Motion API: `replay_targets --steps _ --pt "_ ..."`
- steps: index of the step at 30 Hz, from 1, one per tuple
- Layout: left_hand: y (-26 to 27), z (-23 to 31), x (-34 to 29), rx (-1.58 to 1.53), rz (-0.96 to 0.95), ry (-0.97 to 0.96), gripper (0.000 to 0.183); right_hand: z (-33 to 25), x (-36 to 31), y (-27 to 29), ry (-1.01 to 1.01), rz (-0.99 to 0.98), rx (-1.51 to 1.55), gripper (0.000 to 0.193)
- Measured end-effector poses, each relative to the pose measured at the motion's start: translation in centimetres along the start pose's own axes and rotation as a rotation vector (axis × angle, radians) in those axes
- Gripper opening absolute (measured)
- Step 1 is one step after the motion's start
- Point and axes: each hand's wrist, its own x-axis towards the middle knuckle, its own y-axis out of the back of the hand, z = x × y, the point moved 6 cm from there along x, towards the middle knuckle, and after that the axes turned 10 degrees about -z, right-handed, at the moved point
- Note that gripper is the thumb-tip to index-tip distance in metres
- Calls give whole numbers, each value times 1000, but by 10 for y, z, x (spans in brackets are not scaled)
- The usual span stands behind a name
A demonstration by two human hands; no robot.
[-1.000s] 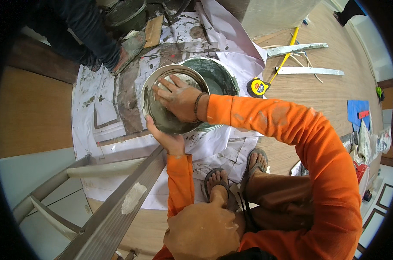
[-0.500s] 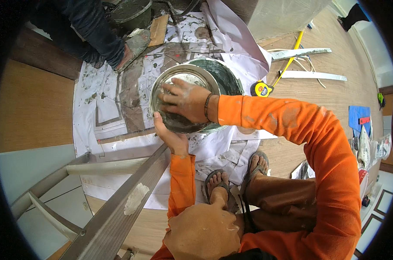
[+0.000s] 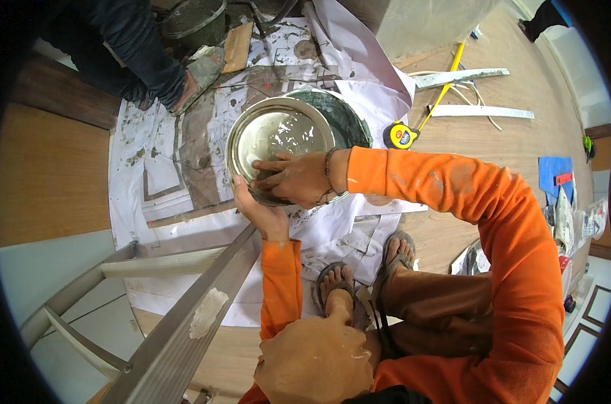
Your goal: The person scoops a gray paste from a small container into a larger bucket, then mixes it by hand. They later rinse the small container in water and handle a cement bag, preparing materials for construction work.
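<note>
Papered floor (image 3: 174, 232); right fingers (image 3: 273, 165) apart inside container (image 3: 265, 133)

To the right ahead of me, I saw dark print and a small red spot on the round yellow face (image 3: 401, 137) of a yellow-and-black tape measure (image 3: 398, 135). The broad white paper sheets (image 3: 163, 176) bore dark lines and tiny red marks (image 3: 267, 85), too small for me to read.
</note>
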Motion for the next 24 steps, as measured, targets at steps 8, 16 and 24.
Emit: replay_targets --steps 8,16,24 --pt "-10 -1 4 53 -25 -10 62 35 -4 14 -211 386 -149 55" --pt "-10 3 -4 -66 -13 67 62 2 4 -13 40 116 244 59" --pt "2 10 0 88 102 -92 51 8 -65 -3 -94 -259 -4 76"
